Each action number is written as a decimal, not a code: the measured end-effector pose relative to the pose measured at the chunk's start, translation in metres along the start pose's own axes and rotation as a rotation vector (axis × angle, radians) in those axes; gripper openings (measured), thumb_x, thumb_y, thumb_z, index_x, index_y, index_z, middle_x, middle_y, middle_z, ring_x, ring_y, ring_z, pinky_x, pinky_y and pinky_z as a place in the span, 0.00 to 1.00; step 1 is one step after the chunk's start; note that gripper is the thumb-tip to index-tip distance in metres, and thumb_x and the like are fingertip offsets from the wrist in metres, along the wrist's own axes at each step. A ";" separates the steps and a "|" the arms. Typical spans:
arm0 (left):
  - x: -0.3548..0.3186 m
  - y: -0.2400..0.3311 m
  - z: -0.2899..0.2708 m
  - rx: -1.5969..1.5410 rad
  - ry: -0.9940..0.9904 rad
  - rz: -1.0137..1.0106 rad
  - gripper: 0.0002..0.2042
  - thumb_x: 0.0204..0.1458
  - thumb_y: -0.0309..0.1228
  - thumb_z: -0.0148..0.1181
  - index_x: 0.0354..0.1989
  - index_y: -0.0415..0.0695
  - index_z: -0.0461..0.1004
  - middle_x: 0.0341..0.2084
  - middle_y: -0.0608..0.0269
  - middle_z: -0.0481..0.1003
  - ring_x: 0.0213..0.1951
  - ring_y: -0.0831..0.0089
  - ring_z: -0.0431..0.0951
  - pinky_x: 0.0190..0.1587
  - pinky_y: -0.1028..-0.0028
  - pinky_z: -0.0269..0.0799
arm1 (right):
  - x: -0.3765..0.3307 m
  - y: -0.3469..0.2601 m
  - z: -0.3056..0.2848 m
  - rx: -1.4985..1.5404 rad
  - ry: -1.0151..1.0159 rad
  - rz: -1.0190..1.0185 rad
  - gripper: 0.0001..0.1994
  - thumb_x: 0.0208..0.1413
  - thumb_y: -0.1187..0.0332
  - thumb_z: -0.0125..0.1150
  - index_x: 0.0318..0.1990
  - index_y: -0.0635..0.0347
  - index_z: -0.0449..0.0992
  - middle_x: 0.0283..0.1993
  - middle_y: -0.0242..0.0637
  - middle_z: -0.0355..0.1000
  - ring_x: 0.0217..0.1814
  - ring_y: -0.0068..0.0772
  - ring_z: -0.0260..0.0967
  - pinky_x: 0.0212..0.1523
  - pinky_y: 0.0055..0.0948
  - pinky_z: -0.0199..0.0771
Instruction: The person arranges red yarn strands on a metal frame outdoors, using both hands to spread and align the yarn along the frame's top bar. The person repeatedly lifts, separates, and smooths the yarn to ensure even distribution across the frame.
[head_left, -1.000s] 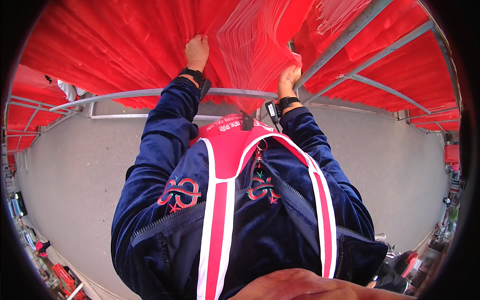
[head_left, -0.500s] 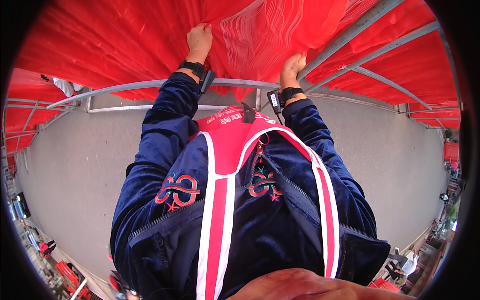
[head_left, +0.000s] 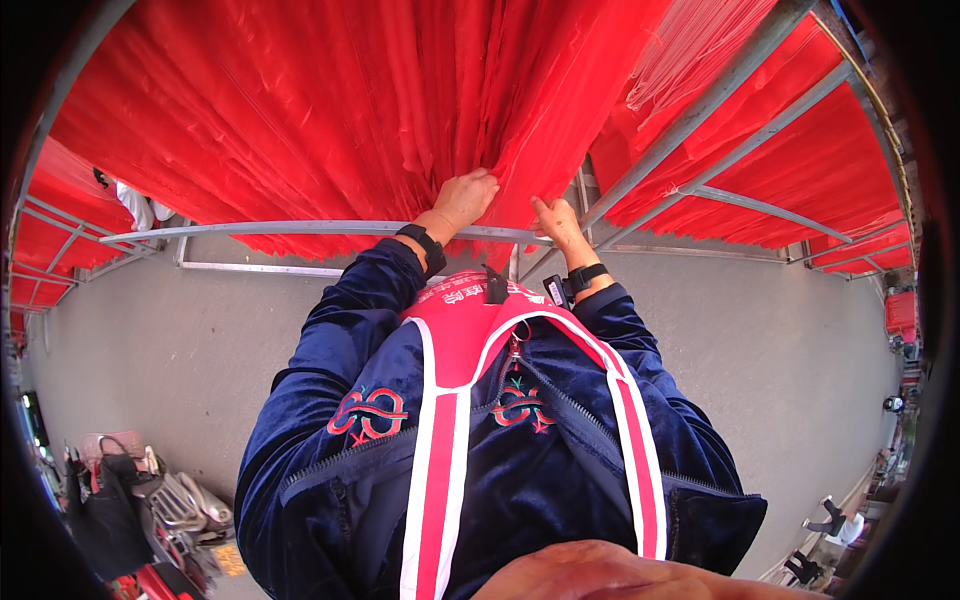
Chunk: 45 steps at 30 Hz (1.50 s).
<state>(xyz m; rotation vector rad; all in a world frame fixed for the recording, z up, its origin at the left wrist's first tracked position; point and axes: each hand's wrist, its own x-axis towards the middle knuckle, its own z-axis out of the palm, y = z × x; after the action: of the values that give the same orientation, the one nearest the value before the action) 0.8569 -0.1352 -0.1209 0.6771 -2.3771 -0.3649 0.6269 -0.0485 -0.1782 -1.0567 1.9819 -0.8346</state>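
Note:
Folds of thin red net cloth (head_left: 400, 110) hang from a metal rack in front of me. My left hand (head_left: 465, 200) is closed on the gathered cloth, just above the rack's lower horizontal rail (head_left: 300, 229). Close to its right, my right hand (head_left: 558, 222) has its fingers curled in at the right edge of the same cloth, thumb uppermost. Between the two hands a strip of the netting runs down past the rail. The cloth partly hides the left fingertips.
A slanting grey metal post (head_left: 690, 115) rises right of my right hand, with further bars behind it. More red cloth (head_left: 790, 160) hangs at the right. Grey pavement (head_left: 180, 350) lies below. A parked motorbike (head_left: 180, 505) stands at the lower left.
Both hands have come down and closer to me, the left one also shifting right, so they are nearer together. The pale striped netting between them has given way to bunched red folds.

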 end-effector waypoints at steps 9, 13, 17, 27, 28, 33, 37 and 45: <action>0.043 0.026 -0.057 -0.498 0.505 -0.191 0.07 0.60 0.27 0.55 0.45 0.43 0.75 0.36 0.54 0.81 0.32 0.62 0.83 0.34 0.68 0.79 | -0.083 -0.147 -0.028 0.448 -0.129 -0.687 0.20 0.64 0.63 0.57 0.58 0.69 0.72 0.52 0.48 0.76 0.52 0.37 0.77 0.53 0.32 0.76; 0.066 0.041 -0.082 -0.587 0.532 -0.206 0.09 0.62 0.29 0.56 0.48 0.42 0.76 0.28 0.57 0.81 0.24 0.71 0.81 0.30 0.73 0.78 | -0.071 -0.195 -0.022 0.230 0.251 -0.976 0.25 0.62 0.66 0.59 0.64 0.68 0.65 0.68 0.55 0.61 0.69 0.47 0.62 0.67 0.38 0.63; 0.092 0.059 -0.089 -0.395 0.488 -0.223 0.14 0.60 0.34 0.58 0.52 0.44 0.77 0.21 0.59 0.80 0.23 0.69 0.82 0.30 0.69 0.78 | -0.049 -0.221 -0.032 0.060 0.615 -0.963 0.26 0.58 0.64 0.63 0.62 0.66 0.68 0.69 0.57 0.58 0.71 0.54 0.57 0.69 0.40 0.59; 0.135 0.046 -0.102 -0.424 0.500 -0.369 0.11 0.62 0.32 0.56 0.44 0.38 0.79 0.19 0.61 0.79 0.19 0.76 0.79 0.25 0.76 0.75 | -0.011 -0.250 -0.038 0.025 0.767 -0.874 0.26 0.50 0.57 0.71 0.50 0.68 0.74 0.63 0.65 0.61 0.68 0.62 0.59 0.66 0.44 0.63; 0.137 0.046 -0.101 -0.421 0.495 -0.373 0.11 0.62 0.32 0.56 0.43 0.38 0.79 0.19 0.62 0.79 0.19 0.77 0.79 0.25 0.76 0.75 | -0.009 -0.250 -0.039 0.025 0.768 -0.875 0.25 0.50 0.57 0.71 0.49 0.67 0.75 0.63 0.65 0.61 0.68 0.62 0.59 0.66 0.44 0.63; 0.137 0.049 -0.097 -0.566 0.421 -0.325 0.10 0.61 0.32 0.58 0.41 0.38 0.80 0.19 0.64 0.78 0.19 0.80 0.77 0.25 0.78 0.73 | -0.001 -0.248 -0.045 0.104 0.724 -0.867 0.21 0.51 0.59 0.70 0.45 0.67 0.75 0.65 0.68 0.58 0.69 0.64 0.56 0.67 0.45 0.61; 0.137 0.049 -0.099 -0.588 0.407 -0.356 0.09 0.60 0.32 0.59 0.41 0.39 0.81 0.20 0.64 0.79 0.20 0.80 0.77 0.25 0.78 0.73 | 0.002 -0.246 -0.048 0.193 0.652 -0.928 0.15 0.53 0.63 0.67 0.41 0.66 0.77 0.67 0.67 0.57 0.70 0.65 0.56 0.68 0.44 0.60; 0.140 0.047 -0.102 -0.592 0.416 -0.337 0.07 0.58 0.30 0.61 0.36 0.39 0.79 0.21 0.65 0.79 0.20 0.81 0.77 0.25 0.79 0.73 | 0.002 -0.254 -0.045 0.180 0.718 -0.970 0.11 0.51 0.65 0.70 0.38 0.62 0.80 0.61 0.64 0.65 0.65 0.62 0.62 0.64 0.42 0.64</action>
<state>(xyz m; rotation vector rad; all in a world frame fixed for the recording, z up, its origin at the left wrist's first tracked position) 0.8115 -0.1824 0.0458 0.7706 -1.6397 -0.9273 0.6898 -0.1563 0.0473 -1.8056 1.7806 -2.0965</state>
